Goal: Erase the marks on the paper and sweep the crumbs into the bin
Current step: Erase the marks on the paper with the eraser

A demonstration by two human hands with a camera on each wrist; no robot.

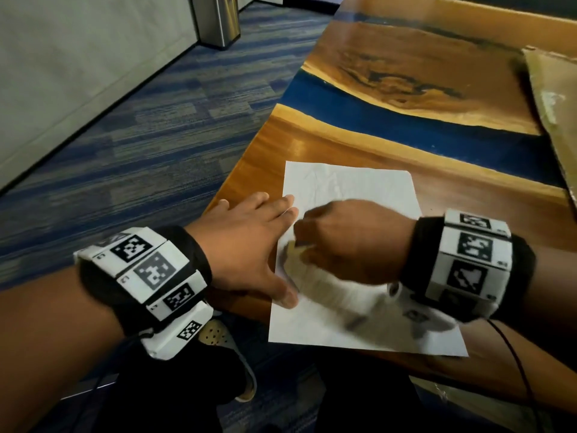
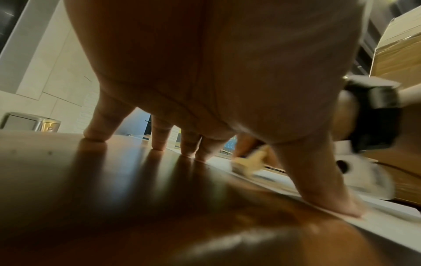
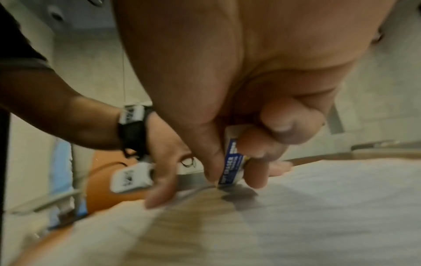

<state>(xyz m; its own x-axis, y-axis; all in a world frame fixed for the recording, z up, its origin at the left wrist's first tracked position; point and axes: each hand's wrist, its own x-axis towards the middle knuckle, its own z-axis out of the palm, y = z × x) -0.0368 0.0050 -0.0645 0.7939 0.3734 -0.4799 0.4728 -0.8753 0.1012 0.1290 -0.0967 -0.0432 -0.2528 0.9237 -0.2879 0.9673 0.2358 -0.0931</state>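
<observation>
Wood and blue resin make up the surface [image 1: 390,145], which runs from the near edge away to the far right, where a cardboard box [image 1: 552,98] sits on it. Carpet [image 1: 140,145] in blue and grey stripes covers the floor to the left, and a steel bin [image 1: 218,20] stands on it by the wall, well apart from the work. Near the front edge of the surface lies the paper [image 1: 352,326] — white, flat, with faint grey marks [image 1: 324,182] toward its far end. The left hand [image 1: 249,245] is spread flat with straight fingers, pressing down across the paper's left edge; the thumb and two fingertips are on the sheet, the rest on the wood. The right hand [image 1: 346,242], blurred, is just beside it over the middle of the paper, fingers curled and pinching an eraser [image 3: 230,162] — a small white block in a blue printed sleeve. The eraser's lower end touches the paper, between thumb and fingertips. Crumbs are too small to tell in any view.
</observation>
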